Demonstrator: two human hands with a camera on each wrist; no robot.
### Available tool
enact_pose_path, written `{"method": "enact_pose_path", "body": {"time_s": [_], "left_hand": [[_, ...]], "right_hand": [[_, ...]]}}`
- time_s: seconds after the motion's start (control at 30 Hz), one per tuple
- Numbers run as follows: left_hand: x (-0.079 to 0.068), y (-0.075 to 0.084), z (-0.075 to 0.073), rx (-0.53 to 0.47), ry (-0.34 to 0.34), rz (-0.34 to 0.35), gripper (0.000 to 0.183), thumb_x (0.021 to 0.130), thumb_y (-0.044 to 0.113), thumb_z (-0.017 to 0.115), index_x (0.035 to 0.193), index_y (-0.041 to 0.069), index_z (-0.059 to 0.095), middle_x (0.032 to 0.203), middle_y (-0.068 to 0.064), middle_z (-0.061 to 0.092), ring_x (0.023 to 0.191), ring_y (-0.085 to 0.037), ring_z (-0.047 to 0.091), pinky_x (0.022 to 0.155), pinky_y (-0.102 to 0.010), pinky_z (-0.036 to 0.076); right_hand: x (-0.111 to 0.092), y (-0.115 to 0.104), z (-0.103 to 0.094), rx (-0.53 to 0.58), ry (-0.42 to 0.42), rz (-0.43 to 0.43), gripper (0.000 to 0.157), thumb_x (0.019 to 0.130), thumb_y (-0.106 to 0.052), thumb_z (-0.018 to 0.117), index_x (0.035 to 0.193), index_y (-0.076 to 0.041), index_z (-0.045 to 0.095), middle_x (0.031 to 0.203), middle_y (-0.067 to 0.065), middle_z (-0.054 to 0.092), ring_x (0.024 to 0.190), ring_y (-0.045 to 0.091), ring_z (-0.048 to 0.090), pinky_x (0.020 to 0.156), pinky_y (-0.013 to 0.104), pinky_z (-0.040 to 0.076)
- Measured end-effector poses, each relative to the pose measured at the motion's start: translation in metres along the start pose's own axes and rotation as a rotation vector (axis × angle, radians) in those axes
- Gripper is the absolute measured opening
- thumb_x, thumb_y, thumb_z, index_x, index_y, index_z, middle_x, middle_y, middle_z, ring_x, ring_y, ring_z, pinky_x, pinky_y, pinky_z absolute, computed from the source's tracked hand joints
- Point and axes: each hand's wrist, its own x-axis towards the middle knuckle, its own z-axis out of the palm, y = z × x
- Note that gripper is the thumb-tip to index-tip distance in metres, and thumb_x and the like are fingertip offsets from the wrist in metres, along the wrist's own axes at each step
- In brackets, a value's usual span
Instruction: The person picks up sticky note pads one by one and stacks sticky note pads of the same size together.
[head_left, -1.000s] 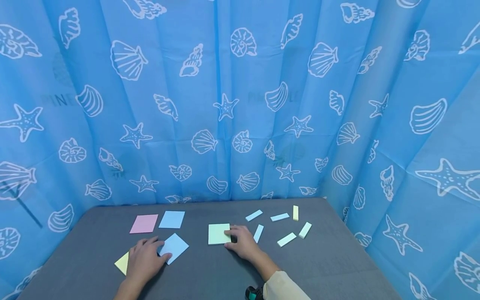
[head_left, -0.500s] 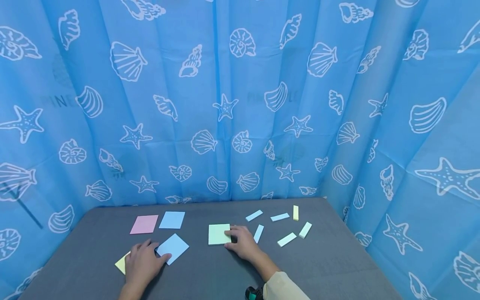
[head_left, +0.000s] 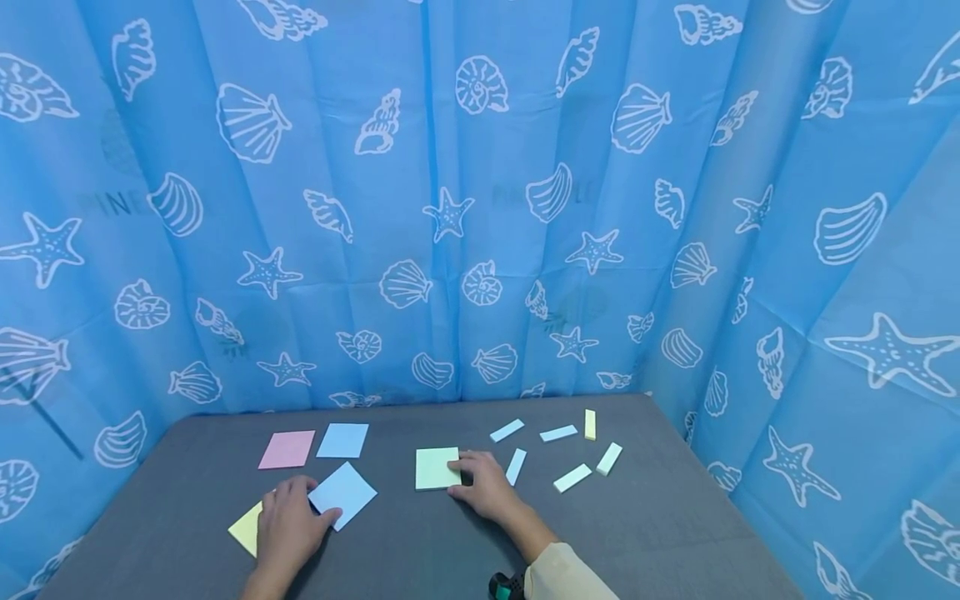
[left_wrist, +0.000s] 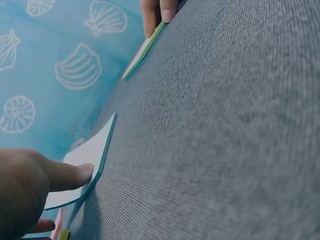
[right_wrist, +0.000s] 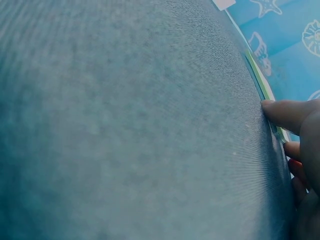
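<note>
My left hand [head_left: 291,525] holds a square light-blue sticky note pad [head_left: 347,492] by its left side, turned like a diamond. In the left wrist view the thumb [left_wrist: 75,176] lies on top of this blue pad [left_wrist: 92,150], with a dark gap under its near corner. My right hand [head_left: 487,485] grips the right edge of a square pale-green sticky note pad [head_left: 435,468], thumb at the near corner. The right wrist view shows that green pad [right_wrist: 257,72] edge-on, lying on the table. Under the left hand, a yellow sticky note pad [head_left: 246,530] is partly hidden.
Behind the left hand lie a pink sticky note pad [head_left: 287,449] and another blue pad [head_left: 342,440]. To the right, several narrow strip pads are scattered, among them a blue one [head_left: 558,433] and a yellow one [head_left: 590,424]. A blue shell-print curtain [head_left: 450,333] borders the grey table [head_left: 637,542].
My left fingers have slid from the top of the blue pad to its left corner, which now shows a dark edge. The right hand and green pad stay in place.
</note>
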Motion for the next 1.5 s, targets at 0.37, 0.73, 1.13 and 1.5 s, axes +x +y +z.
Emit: {"method": "enact_pose_path", "body": {"time_s": [0.37,0.73,1.13,1.5], "left_hand": [[0.000,0.008,0.005,-0.160,0.009,-0.007,0.056,0.072,0.009,0.085,0.110,-0.003,0.046,0.093,-0.017,0.056,0.083,-0.031,0.056,0.070,-0.047,0.045],[0.003,0.012,0.010,-0.335,-0.005,0.005,0.042,0.086,0.002,0.071,0.118,0.000,0.043,0.087,-0.012,0.059,0.072,-0.022,0.059,0.062,-0.038,0.046],[0.011,0.016,0.017,-0.627,-0.026,-0.059,0.040,0.092,0.000,0.064,0.129,0.000,0.050,0.084,-0.010,0.066,0.066,-0.017,0.065,0.059,-0.026,0.053],[0.021,0.028,0.026,-0.760,-0.108,-0.035,0.040,0.092,0.004,0.065,0.131,0.000,0.052,0.080,-0.008,0.069,0.064,-0.018,0.064,0.058,-0.024,0.052]], "right_hand": [[0.000,0.001,0.000,-0.003,-0.002,-0.006,0.040,0.087,-0.019,0.074,0.124,-0.006,0.066,0.133,0.014,0.057,0.126,0.034,0.046,0.099,0.051,0.039],[-0.001,0.001,0.001,-0.007,0.013,-0.024,0.039,0.087,-0.019,0.073,0.123,-0.005,0.067,0.133,0.015,0.057,0.126,0.035,0.047,0.099,0.051,0.039],[-0.001,0.001,0.000,-0.008,0.006,-0.017,0.040,0.088,-0.019,0.073,0.124,-0.007,0.066,0.134,0.013,0.056,0.127,0.033,0.046,0.099,0.050,0.040],[-0.001,0.002,0.001,0.001,0.003,-0.011,0.040,0.088,-0.020,0.073,0.125,-0.007,0.066,0.135,0.013,0.055,0.127,0.033,0.045,0.100,0.051,0.039]]}}
